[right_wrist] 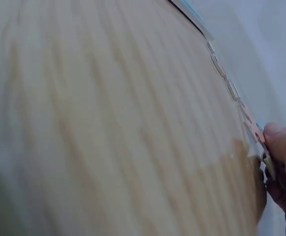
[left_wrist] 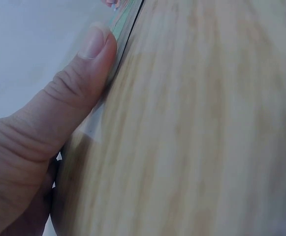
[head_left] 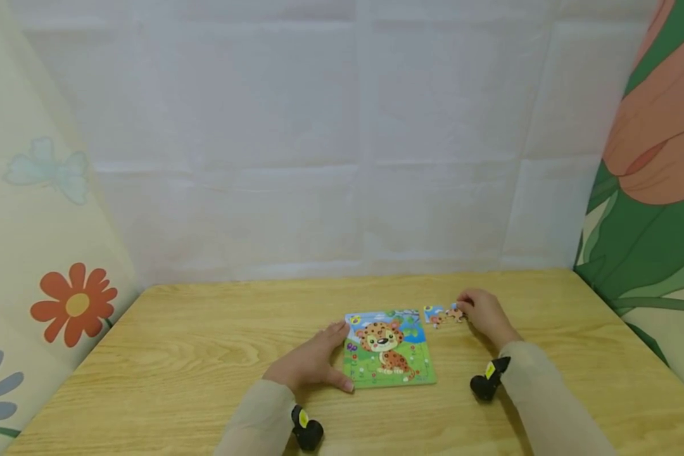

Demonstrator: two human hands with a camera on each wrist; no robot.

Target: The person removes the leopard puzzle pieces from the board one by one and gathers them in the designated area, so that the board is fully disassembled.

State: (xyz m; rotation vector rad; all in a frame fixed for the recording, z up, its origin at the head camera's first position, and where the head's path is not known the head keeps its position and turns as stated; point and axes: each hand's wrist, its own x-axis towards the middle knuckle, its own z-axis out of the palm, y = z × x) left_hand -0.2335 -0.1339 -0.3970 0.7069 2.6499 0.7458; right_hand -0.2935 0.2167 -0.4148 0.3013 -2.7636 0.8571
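Note:
A square jigsaw puzzle board (head_left: 390, 348) with a spotted leopard cub on green grass lies flat on the table. My left hand (head_left: 313, 361) rests at its left side, thumb by the near corner and fingers by the far one. The left wrist view shows that thumb (left_wrist: 91, 61) extended against the board's edge. Right of the board, my right hand (head_left: 484, 313) pinches a small puzzle piece (head_left: 455, 310) between thumb and fingertips. In the right wrist view the piece (right_wrist: 253, 128) is tilted above the tabletop. Beside it lies a loose blue-and-orange puzzle piece (head_left: 433, 315).
The wood-grain table (head_left: 205, 342) runs back to a creased white cloth (head_left: 296, 158). Flower-printed panels stand at the left (head_left: 34, 221) and right (head_left: 650, 190). A black device with a yellow label sits at the left wrist (head_left: 308, 434) and another at the right wrist (head_left: 484, 386).

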